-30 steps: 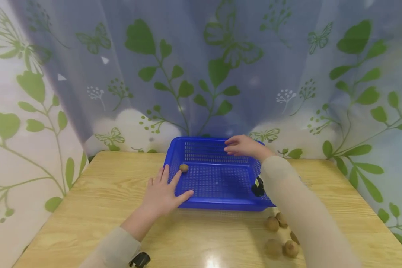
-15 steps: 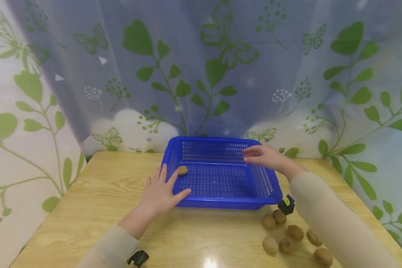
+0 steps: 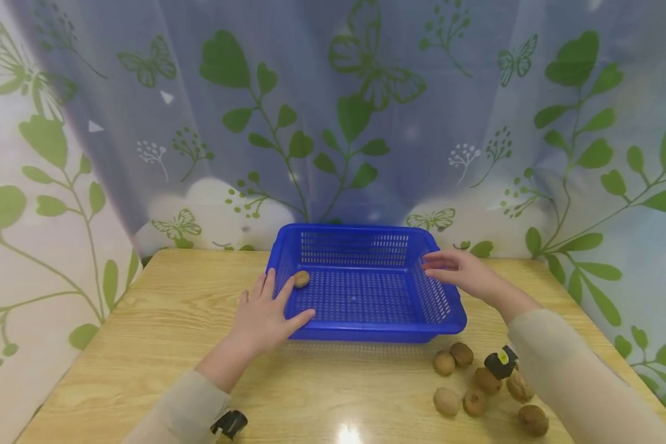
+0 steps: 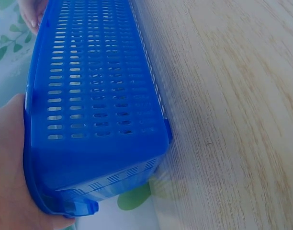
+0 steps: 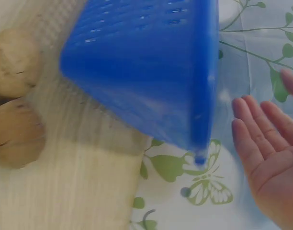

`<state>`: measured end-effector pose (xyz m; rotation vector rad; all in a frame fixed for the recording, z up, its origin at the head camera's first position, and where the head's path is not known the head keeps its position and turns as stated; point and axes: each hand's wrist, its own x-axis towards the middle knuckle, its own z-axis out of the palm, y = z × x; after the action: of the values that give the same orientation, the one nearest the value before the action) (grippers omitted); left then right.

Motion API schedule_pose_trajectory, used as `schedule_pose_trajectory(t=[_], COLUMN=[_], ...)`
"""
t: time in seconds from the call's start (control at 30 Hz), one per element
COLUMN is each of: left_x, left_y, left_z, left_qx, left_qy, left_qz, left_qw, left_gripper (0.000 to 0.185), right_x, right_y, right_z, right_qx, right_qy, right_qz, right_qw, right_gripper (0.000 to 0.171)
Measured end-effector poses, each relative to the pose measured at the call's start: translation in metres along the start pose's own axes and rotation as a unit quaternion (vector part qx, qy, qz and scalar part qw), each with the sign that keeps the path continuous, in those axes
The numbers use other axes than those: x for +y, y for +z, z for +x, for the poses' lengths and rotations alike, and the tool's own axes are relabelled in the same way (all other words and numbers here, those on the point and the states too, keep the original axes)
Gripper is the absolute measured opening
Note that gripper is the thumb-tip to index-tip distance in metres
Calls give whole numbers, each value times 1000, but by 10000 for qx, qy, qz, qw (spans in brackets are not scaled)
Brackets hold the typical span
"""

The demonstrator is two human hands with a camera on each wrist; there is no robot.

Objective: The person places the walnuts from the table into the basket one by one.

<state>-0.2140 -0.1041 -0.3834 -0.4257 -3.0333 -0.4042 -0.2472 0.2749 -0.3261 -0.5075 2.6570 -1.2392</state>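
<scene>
A blue plastic basket [image 3: 361, 327] with slotted walls stands on the wooden table. Inside it, near the left wall, lies one small brown oval, kiwi-like fruit [image 3: 302, 279]. My left hand [image 3: 262, 320] rests with spread fingers over the basket's left rim, close to that fruit; the left wrist view shows the hand against the rim [image 4: 29, 143]. My right hand [image 3: 459, 271] hovers over the right rim, fingers fairly straight and nothing in them. In the right wrist view the right palm [image 5: 273, 160] faces the basket wall, apart from it.
Several more brown kiwi-like fruits [image 3: 474, 402] lie loose on the table [image 3: 189, 296] at the front right, below my right forearm. A patterned curtain [image 3: 322, 111] with leaves and butterflies hangs behind the table's back edge. Black wrist cameras [image 3: 230, 424] are strapped to both forearms.
My right hand has moved from over the basket's back middle to the right rim, uncovering the loose fruits at the front right. The left hand stays on the left rim.
</scene>
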Motion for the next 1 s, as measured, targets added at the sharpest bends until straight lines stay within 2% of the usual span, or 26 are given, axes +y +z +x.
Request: schedule_pose_trajectory(t=[0.3,0.57,1.0], left_x=[-2,1,1], left_y=[-2,-1,-3], left_z=[0,0,-2], left_qx=[34,-5,-60], left_qy=[-8,0,-19], left_qz=[16,37,67], left_qw=[10000,10000,10000], left_gripper=[89,88,87], right_x=[13,24,55], right_y=[4,4,-4], right_z=[-17,-44,-86], right_qx=[388,754,889], right_qy=[50,61,148], right_qz=[161,115,-121], right_qw=[9991,9971,9959], right_gripper=[64,61,56])
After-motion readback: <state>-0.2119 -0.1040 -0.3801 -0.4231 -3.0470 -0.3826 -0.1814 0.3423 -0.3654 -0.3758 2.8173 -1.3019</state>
